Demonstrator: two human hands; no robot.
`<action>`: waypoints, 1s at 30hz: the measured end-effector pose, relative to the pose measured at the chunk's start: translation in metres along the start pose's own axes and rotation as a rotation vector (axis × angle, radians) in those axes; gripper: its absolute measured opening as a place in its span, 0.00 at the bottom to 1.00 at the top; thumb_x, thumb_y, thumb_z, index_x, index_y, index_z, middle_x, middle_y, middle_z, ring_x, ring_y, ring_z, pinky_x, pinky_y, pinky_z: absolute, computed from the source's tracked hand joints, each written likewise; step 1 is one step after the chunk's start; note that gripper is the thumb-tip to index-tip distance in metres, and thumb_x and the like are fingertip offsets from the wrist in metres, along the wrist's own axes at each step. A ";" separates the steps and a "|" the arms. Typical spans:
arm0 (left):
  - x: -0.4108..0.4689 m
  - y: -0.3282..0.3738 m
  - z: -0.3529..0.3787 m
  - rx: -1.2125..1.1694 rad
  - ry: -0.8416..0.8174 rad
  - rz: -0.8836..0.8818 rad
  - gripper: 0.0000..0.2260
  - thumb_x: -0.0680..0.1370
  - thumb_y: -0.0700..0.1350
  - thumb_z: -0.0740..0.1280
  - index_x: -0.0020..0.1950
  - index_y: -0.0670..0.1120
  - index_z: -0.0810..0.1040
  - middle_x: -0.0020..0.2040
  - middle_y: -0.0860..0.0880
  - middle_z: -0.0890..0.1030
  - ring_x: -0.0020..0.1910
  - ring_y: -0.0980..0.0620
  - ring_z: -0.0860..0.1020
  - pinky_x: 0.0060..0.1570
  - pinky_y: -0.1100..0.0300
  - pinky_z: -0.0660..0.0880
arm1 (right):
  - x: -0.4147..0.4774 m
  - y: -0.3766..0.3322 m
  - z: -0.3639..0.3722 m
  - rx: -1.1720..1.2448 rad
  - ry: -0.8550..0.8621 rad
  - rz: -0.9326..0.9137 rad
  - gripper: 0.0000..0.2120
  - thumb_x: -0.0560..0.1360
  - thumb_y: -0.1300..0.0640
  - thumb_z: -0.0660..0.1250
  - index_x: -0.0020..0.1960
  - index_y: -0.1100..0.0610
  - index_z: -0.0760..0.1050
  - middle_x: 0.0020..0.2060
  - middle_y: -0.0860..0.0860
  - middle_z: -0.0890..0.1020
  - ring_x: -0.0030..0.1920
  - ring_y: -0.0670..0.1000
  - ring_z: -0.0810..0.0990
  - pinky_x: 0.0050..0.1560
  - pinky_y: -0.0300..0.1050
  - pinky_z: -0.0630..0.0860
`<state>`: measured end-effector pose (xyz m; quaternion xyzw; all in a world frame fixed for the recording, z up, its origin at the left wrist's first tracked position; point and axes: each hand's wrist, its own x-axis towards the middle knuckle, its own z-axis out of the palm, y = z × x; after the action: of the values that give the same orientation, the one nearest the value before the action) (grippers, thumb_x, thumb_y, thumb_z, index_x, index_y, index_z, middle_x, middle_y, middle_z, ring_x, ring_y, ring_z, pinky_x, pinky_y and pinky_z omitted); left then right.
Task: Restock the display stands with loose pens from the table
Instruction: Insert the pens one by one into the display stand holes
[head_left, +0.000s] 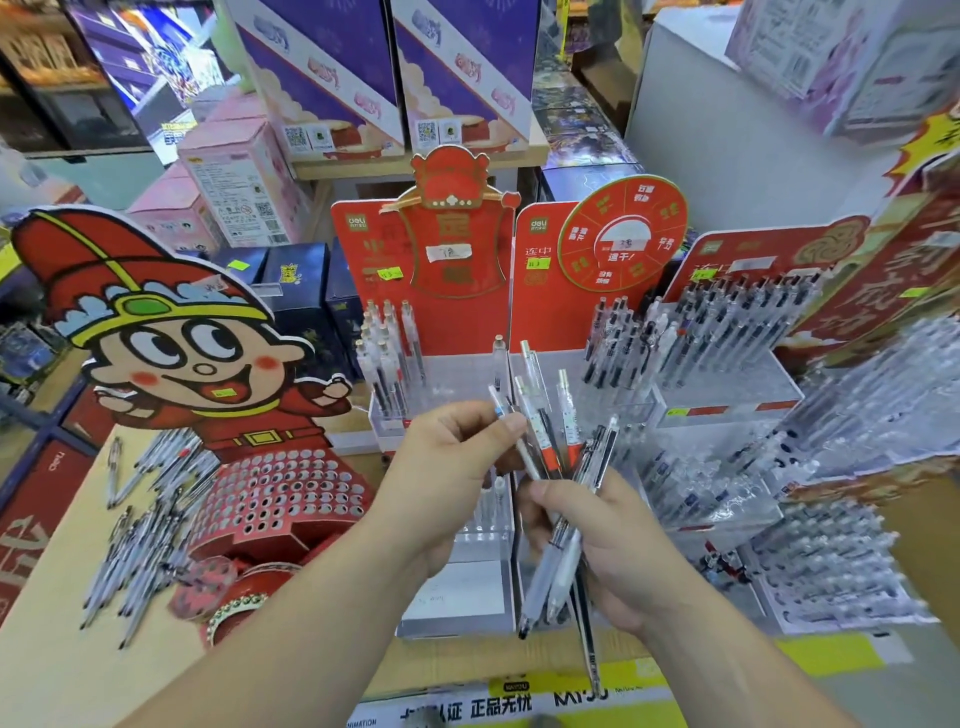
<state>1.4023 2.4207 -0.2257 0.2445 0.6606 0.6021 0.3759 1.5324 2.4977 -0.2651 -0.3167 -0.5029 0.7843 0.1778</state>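
A person's two bare hands meet in front of a row of clear display stands (722, 395) with red backing cards. The left hand (452, 462) pinches a single pen (525, 454) between thumb tip and forefinger, just below its upper end. The pen slants down to the right, and its lower end reaches the right hand's thumb. Whether it is free of the other pens is hard to tell.

The right hand (608, 545) has its fingers curled around a bundle of pens (550, 571). The bundle fans out above the fist and pokes out below it.

Loose pens (140, 519) lie scattered on the tan table (62, 649) at far left. They sit beside a red cartoon-figure stand (270, 483) dotted with holes. Both hands are well apart from them.
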 end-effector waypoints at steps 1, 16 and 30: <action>0.000 -0.001 0.001 -0.021 0.014 0.004 0.16 0.81 0.42 0.69 0.33 0.50 0.82 0.32 0.50 0.79 0.31 0.55 0.72 0.37 0.59 0.68 | 0.000 0.001 -0.002 -0.008 0.018 -0.001 0.20 0.66 0.55 0.71 0.52 0.68 0.77 0.34 0.55 0.80 0.34 0.51 0.77 0.41 0.50 0.72; -0.011 -0.015 0.080 -0.115 0.128 0.066 0.06 0.80 0.43 0.70 0.47 0.51 0.85 0.34 0.53 0.77 0.35 0.55 0.76 0.35 0.61 0.74 | -0.030 0.000 -0.076 -0.008 0.141 -0.030 0.10 0.72 0.55 0.69 0.49 0.61 0.81 0.37 0.58 0.83 0.40 0.54 0.79 0.46 0.54 0.72; 0.001 -0.007 0.129 -0.149 -0.025 0.161 0.11 0.77 0.38 0.74 0.57 0.50 0.80 0.43 0.35 0.80 0.39 0.44 0.81 0.42 0.54 0.81 | -0.069 -0.006 -0.146 0.022 0.359 -0.021 0.05 0.76 0.61 0.71 0.41 0.58 0.80 0.34 0.57 0.79 0.35 0.54 0.76 0.42 0.49 0.72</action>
<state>1.5050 2.4989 -0.2320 0.2756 0.5874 0.6748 0.3516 1.6815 2.5581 -0.2809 -0.4442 -0.4578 0.7188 0.2763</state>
